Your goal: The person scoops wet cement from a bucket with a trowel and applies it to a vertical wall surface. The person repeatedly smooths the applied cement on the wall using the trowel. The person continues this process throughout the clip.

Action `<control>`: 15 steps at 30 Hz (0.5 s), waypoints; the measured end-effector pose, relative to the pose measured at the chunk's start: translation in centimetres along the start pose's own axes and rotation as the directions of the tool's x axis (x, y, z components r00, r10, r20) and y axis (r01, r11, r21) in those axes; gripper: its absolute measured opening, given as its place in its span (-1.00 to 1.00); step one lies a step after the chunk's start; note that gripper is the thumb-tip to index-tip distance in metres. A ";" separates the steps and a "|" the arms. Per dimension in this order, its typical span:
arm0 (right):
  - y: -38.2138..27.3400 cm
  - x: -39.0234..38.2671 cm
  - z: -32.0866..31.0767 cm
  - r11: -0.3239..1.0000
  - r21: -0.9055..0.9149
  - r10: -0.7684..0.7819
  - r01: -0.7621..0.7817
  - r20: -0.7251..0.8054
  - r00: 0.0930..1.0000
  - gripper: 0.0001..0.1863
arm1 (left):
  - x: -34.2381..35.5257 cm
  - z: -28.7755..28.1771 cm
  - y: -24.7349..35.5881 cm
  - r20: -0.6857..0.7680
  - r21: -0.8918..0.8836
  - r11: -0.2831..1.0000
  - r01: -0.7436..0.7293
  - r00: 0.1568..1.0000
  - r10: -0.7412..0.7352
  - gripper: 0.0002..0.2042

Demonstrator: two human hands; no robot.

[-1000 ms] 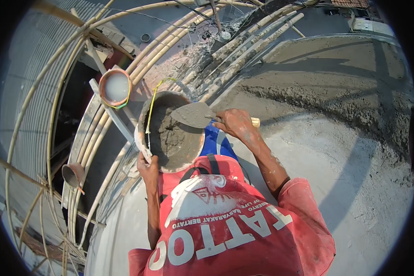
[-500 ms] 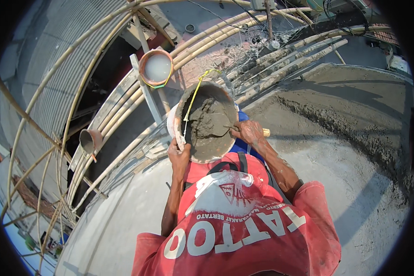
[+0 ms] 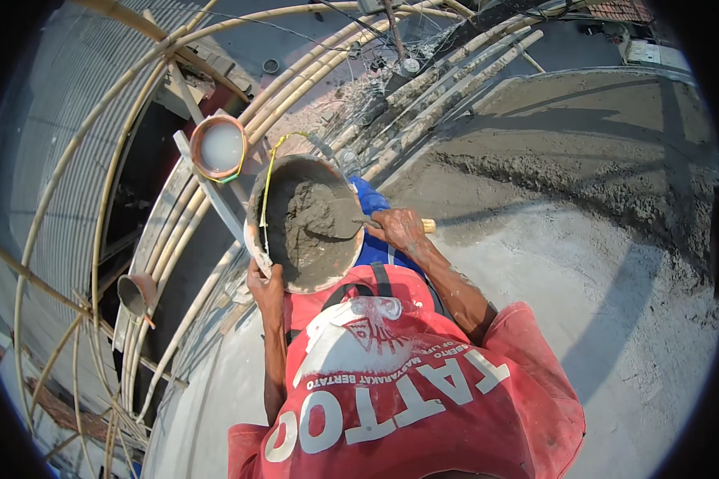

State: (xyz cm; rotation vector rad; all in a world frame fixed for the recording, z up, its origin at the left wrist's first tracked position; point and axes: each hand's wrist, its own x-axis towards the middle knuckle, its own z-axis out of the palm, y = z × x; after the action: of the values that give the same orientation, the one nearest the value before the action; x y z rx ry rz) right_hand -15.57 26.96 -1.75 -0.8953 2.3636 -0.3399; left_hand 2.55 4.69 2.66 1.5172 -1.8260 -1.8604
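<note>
A round bucket (image 3: 256, 241) tilts in front of me, with wet grey mortar (image 3: 299, 259) inside and a yellow cord (image 3: 271, 166) tied across its left side. My left hand (image 3: 268, 291) is closed on the near-left part of its rim. My right hand (image 3: 401, 231) is wrapped round a trowel (image 3: 430, 226) whose wooden handle end sticks out to the right. The trowel's blade lies over the mortar inside the bucket, beside a raised lump of it.
Fresh mortar (image 3: 583, 128) covers the slab at right, ending in a rough ridge. Bamboo poles (image 3: 180, 231) run along the left edge, with a lower level beyond. An orange bucket of cloudy water (image 3: 220, 148) and a smaller pail (image 3: 136, 295) stand by the poles.
My view has shifted, so the scene sits further left. The trowel blade shows more clearly above the mortar, which is heaped up beside it. Both hands keep their holds.
</note>
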 end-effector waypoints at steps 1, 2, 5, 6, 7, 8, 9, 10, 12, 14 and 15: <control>0.0 0.0 0.4 1.000 0.014 -0.004 0.004 -0.009 1.000 -0.65 | -0.1 0.6 0.8 0.030 0.013 1.000 -0.006 1.000 0.005 -0.81; 0.5 -0.5 0.8 1.000 0.019 -0.020 0.020 -0.024 1.000 -0.66 | 0.2 0.6 0.8 0.043 0.021 0.999 -0.031 0.999 0.030 -0.80; 1.0 -1.1 1.8 0.998 0.061 0.025 -0.024 -0.008 1.000 -0.66 | 0.3 1.3 0.8 0.039 -0.033 0.998 -0.060 0.997 0.061 -0.81; 0.9 -1.0 2.1 0.994 0.109 0.008 -0.006 -0.011 1.000 -0.65 | 0.4 1.0 0.6 0.038 -0.005 0.997 -0.074 0.997 0.074 -0.81; 1.1 -1.0 2.0 0.989 0.148 0.003 0.000 -0.017 1.000 -0.64 | 0.5 1.1 0.2 0.049 0.013 0.996 -0.086 0.995 0.085 -0.82; 1.1 -1.1 1.6 0.988 0.153 -0.004 0.009 -0.032 0.999 -0.64 | 0.6 0.8 -0.3 0.050 0.007 0.998 -0.065 0.997 0.065 -0.83; 0.6 -0.8 1.3 0.985 0.167 -0.032 0.038 -0.040 0.999 -0.64 | 0.3 -0.2 -0.6 0.026 0.008 0.999 -0.041 0.999 0.041 -0.84; 0.7 -0.8 1.2 0.978 0.208 -0.003 0.017 -0.067 0.998 -0.64 | 0.2 -0.2 -0.2 0.031 0.013 1.000 -0.007 0.999 0.007 -0.84; 1.0 -1.2 0.6 0.969 0.246 0.031 -0.005 -0.101 0.994 -0.63 | 0.2 -0.5 0.0 0.026 0.008 1.000 -0.008 1.000 0.008 -0.84; 1.3 -1.4 -0.3 0.883 0.447 0.211 -0.143 -0.106 0.972 -0.62 | 0.6 -0.6 -0.5 0.036 0.001 0.999 -0.037 0.999 0.037 -0.84; 1.8 -1.6 -0.1 0.882 0.449 0.215 -0.145 -0.110 0.970 -0.62 | 0.7 -0.8 -0.7 0.040 0.010 0.999 -0.034 0.999 0.034 -0.83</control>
State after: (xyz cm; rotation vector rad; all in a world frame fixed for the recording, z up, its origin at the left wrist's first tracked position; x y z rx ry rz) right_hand -15.65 29.35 -1.76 -0.4429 2.3438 -0.8535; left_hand 3.09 3.86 1.92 1.4527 -1.8694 -1.8822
